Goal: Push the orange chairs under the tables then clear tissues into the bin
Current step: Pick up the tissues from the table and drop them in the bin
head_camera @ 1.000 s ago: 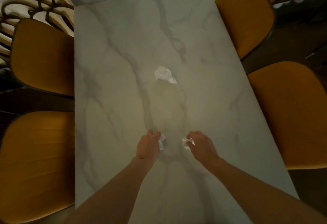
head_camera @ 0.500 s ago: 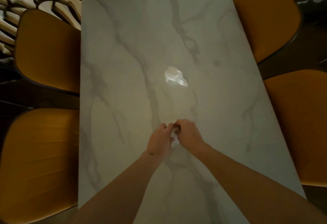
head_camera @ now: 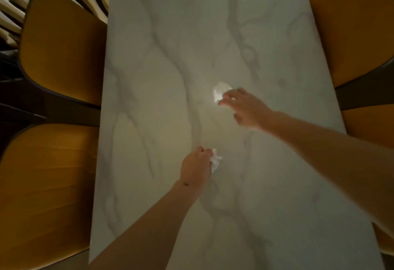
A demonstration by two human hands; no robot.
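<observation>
A white marble table (head_camera: pixel 162 61) fills the middle of the view. My left hand (head_camera: pixel 195 168) is closed around crumpled white tissues (head_camera: pixel 215 160) that stick out on its right side, just above the tabletop. Farther up the table lies another crumpled tissue (head_camera: pixel 219 93). My right hand (head_camera: pixel 247 107) reaches to it with fingers spread, its fingertips touching the tissue's right edge. Orange chairs stand along both long sides: two on the left (head_camera: pixel 61 44) (head_camera: pixel 44 186) and two on the right (head_camera: pixel 354 24) (head_camera: pixel 371 125), their seats partly under the table edges.
A floor with a pale curved pattern (head_camera: pixel 12 3) shows at the upper left behind the chairs. Dark gaps separate the chairs on each side. No bin is in view.
My hands met and the right hand's tissue went into my left hand. My right hand then moved up the table to the far tissue.
</observation>
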